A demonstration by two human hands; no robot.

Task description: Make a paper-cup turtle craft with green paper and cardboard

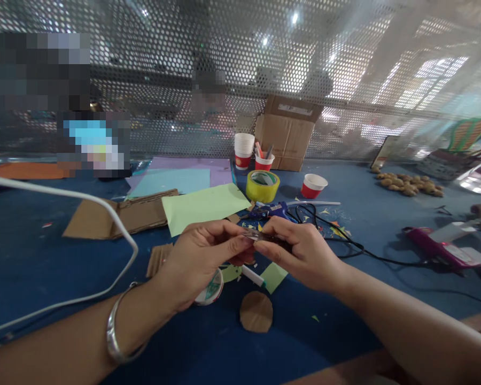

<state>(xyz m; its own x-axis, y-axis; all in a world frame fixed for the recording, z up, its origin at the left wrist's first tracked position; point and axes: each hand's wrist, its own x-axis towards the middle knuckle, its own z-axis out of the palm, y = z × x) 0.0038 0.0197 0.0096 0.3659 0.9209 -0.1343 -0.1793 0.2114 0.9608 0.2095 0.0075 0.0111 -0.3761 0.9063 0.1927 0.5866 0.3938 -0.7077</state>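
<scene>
Both hands meet over the middle of the table. My left hand (204, 251) pinches one end of a small, thin, shiny dark piece (253, 235), whose kind I cannot make out. Thumb and fingers of my right hand (300, 248) are closed on its other end. Beneath them lie a white marker (252, 276) with a green tip and a light green paper scrap (276, 276). A round cardboard disc (256, 312) is closer to me. My left wrist partly covers a round white-rimmed thing (211, 290). Just beyond the hands is a blue glue gun (274, 210).
Behind are yellow tape (262, 186), a red-and-white paper cup (313, 185), stacked cups (244, 151) and a cardboard box (286, 136). Green paper (204, 205) and folded cardboard (116, 216) lie left. A white cable (124, 230) loops there; a magenta glue gun (444, 247) lies right.
</scene>
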